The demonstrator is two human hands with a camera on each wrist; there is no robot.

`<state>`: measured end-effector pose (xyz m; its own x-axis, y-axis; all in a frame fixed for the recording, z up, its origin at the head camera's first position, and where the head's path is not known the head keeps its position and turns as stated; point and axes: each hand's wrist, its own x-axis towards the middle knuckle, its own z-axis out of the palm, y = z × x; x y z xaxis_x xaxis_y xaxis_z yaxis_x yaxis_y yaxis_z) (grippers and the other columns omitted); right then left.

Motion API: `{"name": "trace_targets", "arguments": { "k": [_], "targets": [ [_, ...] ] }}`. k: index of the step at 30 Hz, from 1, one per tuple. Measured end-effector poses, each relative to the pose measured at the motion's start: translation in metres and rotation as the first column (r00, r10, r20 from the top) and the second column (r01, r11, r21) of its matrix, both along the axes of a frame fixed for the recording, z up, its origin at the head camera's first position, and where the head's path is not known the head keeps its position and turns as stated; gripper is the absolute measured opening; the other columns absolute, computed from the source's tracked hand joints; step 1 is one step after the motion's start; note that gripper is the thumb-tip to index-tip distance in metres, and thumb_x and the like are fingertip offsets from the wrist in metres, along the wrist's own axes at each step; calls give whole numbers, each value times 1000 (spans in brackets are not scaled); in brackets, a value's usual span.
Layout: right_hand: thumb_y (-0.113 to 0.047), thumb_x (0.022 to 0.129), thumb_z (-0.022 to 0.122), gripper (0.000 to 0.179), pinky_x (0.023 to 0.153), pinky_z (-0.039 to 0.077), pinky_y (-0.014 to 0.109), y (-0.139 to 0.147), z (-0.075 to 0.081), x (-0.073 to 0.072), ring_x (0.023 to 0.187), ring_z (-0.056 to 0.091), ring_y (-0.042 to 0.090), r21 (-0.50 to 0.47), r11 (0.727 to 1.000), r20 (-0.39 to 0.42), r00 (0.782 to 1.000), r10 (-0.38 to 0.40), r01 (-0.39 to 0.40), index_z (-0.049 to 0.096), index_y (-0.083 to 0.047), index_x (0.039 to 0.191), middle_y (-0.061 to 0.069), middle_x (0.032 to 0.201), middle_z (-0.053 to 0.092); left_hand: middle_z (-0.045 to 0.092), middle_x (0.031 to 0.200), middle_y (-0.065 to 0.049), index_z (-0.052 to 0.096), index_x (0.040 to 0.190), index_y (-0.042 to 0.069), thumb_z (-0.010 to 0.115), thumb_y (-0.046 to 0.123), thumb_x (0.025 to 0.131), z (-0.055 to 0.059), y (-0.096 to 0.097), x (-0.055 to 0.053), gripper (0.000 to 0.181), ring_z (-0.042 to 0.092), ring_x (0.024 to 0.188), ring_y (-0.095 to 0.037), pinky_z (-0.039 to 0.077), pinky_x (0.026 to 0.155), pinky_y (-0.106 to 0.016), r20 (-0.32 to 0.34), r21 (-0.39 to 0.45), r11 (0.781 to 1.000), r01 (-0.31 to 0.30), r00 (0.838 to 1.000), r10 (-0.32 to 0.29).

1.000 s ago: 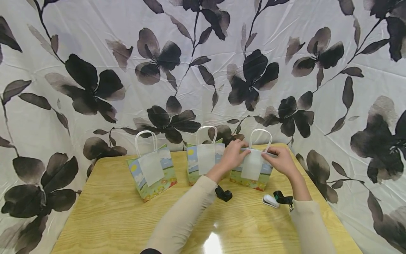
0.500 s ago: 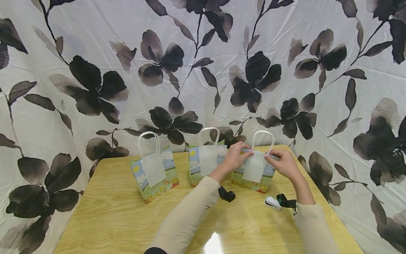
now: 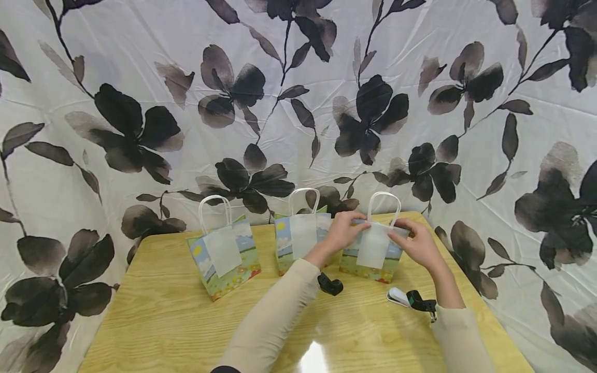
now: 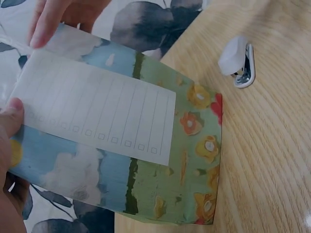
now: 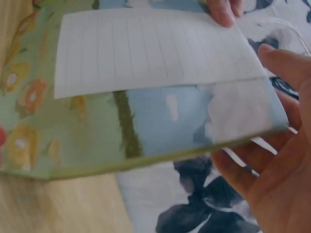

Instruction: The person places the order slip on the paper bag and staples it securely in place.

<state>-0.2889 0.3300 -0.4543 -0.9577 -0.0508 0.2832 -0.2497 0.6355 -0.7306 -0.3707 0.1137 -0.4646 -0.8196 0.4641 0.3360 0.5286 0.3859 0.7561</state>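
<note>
A paper gift bag with a sky, meadow and flower print and white handles stands at the right of the row. Against its front lies a ruled white sheet with small checkboxes along one side. My left hand pinches the sheet's top corner to the bag, thumb in front and fingers behind. At the other top corner, my right hand holds the bag's upper edge, its thumb tip right at the rim and its fingers behind. The hands partly hide the bag's top.
Two similar bags stand to the left, a middle bag and a left bag, each with a white sheet in front. A small white stapler lies near my right wrist. Floral cloth hangs behind the wooden table.
My right hand has shifted slightly lower, its thumb and fingers a little farther apart. Its wrist camera now overlaps more of the stapler. My left hand keeps its place on the bag.
</note>
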Motion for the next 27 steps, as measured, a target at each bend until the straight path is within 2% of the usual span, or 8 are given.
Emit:
{"name": "trace_targets", "arguments": {
  "k": [2, 4, 9, 13, 16, 21, 24, 27],
  "targets": [
    [-31, 96, 64, 48, 92, 44, 54, 7, -7, 10, 113, 55, 38, -31, 999, 29, 999, -27, 28, 56, 2, 131, 22, 126, 58, 69, 112, -3, 74, 109, 9, 71, 25, 90, 1, -1, -1, 25, 64, 100, -11, 50, 76, -19, 8, 8, 1000, 3, 1000, -3],
    [-32, 96, 63, 52, 93, 45, 53, 16, -17, 22, 114, 54, 40, -45, 997, 67, 996, -53, 56, 53, 3, 133, 24, 128, 56, 69, 114, -3, 74, 109, 9, 71, 25, 90, 3, -2, -1, 26, 64, 99, -10, 50, 75, -19, 17, 8, 1000, 11, 1000, -12],
    [-31, 94, 67, 47, 82, 52, 47, 30, -54, 48, 109, 58, 41, 13, 997, 170, 983, -75, 74, 59, 2, 126, 23, 124, 59, 69, 114, -4, 74, 110, 9, 70, 24, 91, 7, -5, -3, 25, 64, 98, -10, 50, 74, -18, 17, 5, 1000, 19, 1000, -19],
    [-31, 92, 70, 48, 83, 51, 50, 25, -77, 62, 110, 57, 42, 23, 997, 260, 963, -77, 73, 61, 2, 125, 24, 123, 60, 69, 115, -4, 74, 111, 9, 70, 25, 91, 10, -8, -3, 26, 64, 103, -12, 50, 78, -20, 21, -7, 1000, -11, 1000, 12],
    [-33, 87, 74, 50, 84, 49, 47, 18, -91, 69, 106, 59, 36, 26, 996, 327, 941, -87, 83, 63, 1, 123, 19, 119, 63, 68, 116, -3, 74, 112, 10, 69, 26, 91, 9, -9, -2, 27, 62, 106, -13, 50, 80, -21, 41, -10, 1000, -22, 999, 22],
    [-27, 78, 84, 48, 71, 50, 33, 12, -112, 77, 87, 60, 19, 56, 993, 400, 909, -116, 102, 67, -1, 116, 9, 105, 67, 67, 117, -2, 73, 113, 11, 69, 27, 91, 3, -9, 3, 28, 61, 109, -12, 49, 82, -21, 66, -19, 1000, -1, 998, 3],
    [-23, 76, 85, 43, 66, 47, 30, 10, -117, 79, 80, 59, 15, 87, 991, 377, 918, -126, 100, 69, -1, 110, 6, 98, 67, 67, 118, -2, 73, 114, 10, 68, 27, 92, 0, -8, 5, 29, 60, 109, -11, 49, 83, -21, 59, -23, 1000, 5, 998, -4],
    [-21, 77, 84, 37, 67, 47, 32, 11, -114, 78, 78, 58, 16, 103, 990, 352, 927, -127, 96, 69, -1, 103, 5, 94, 67, 67, 118, -2, 73, 115, 11, 68, 28, 92, 1, -6, 3, 29, 60, 110, -11, 48, 85, -20, 40, -24, 1000, 2, 999, -1]
  ]
}}
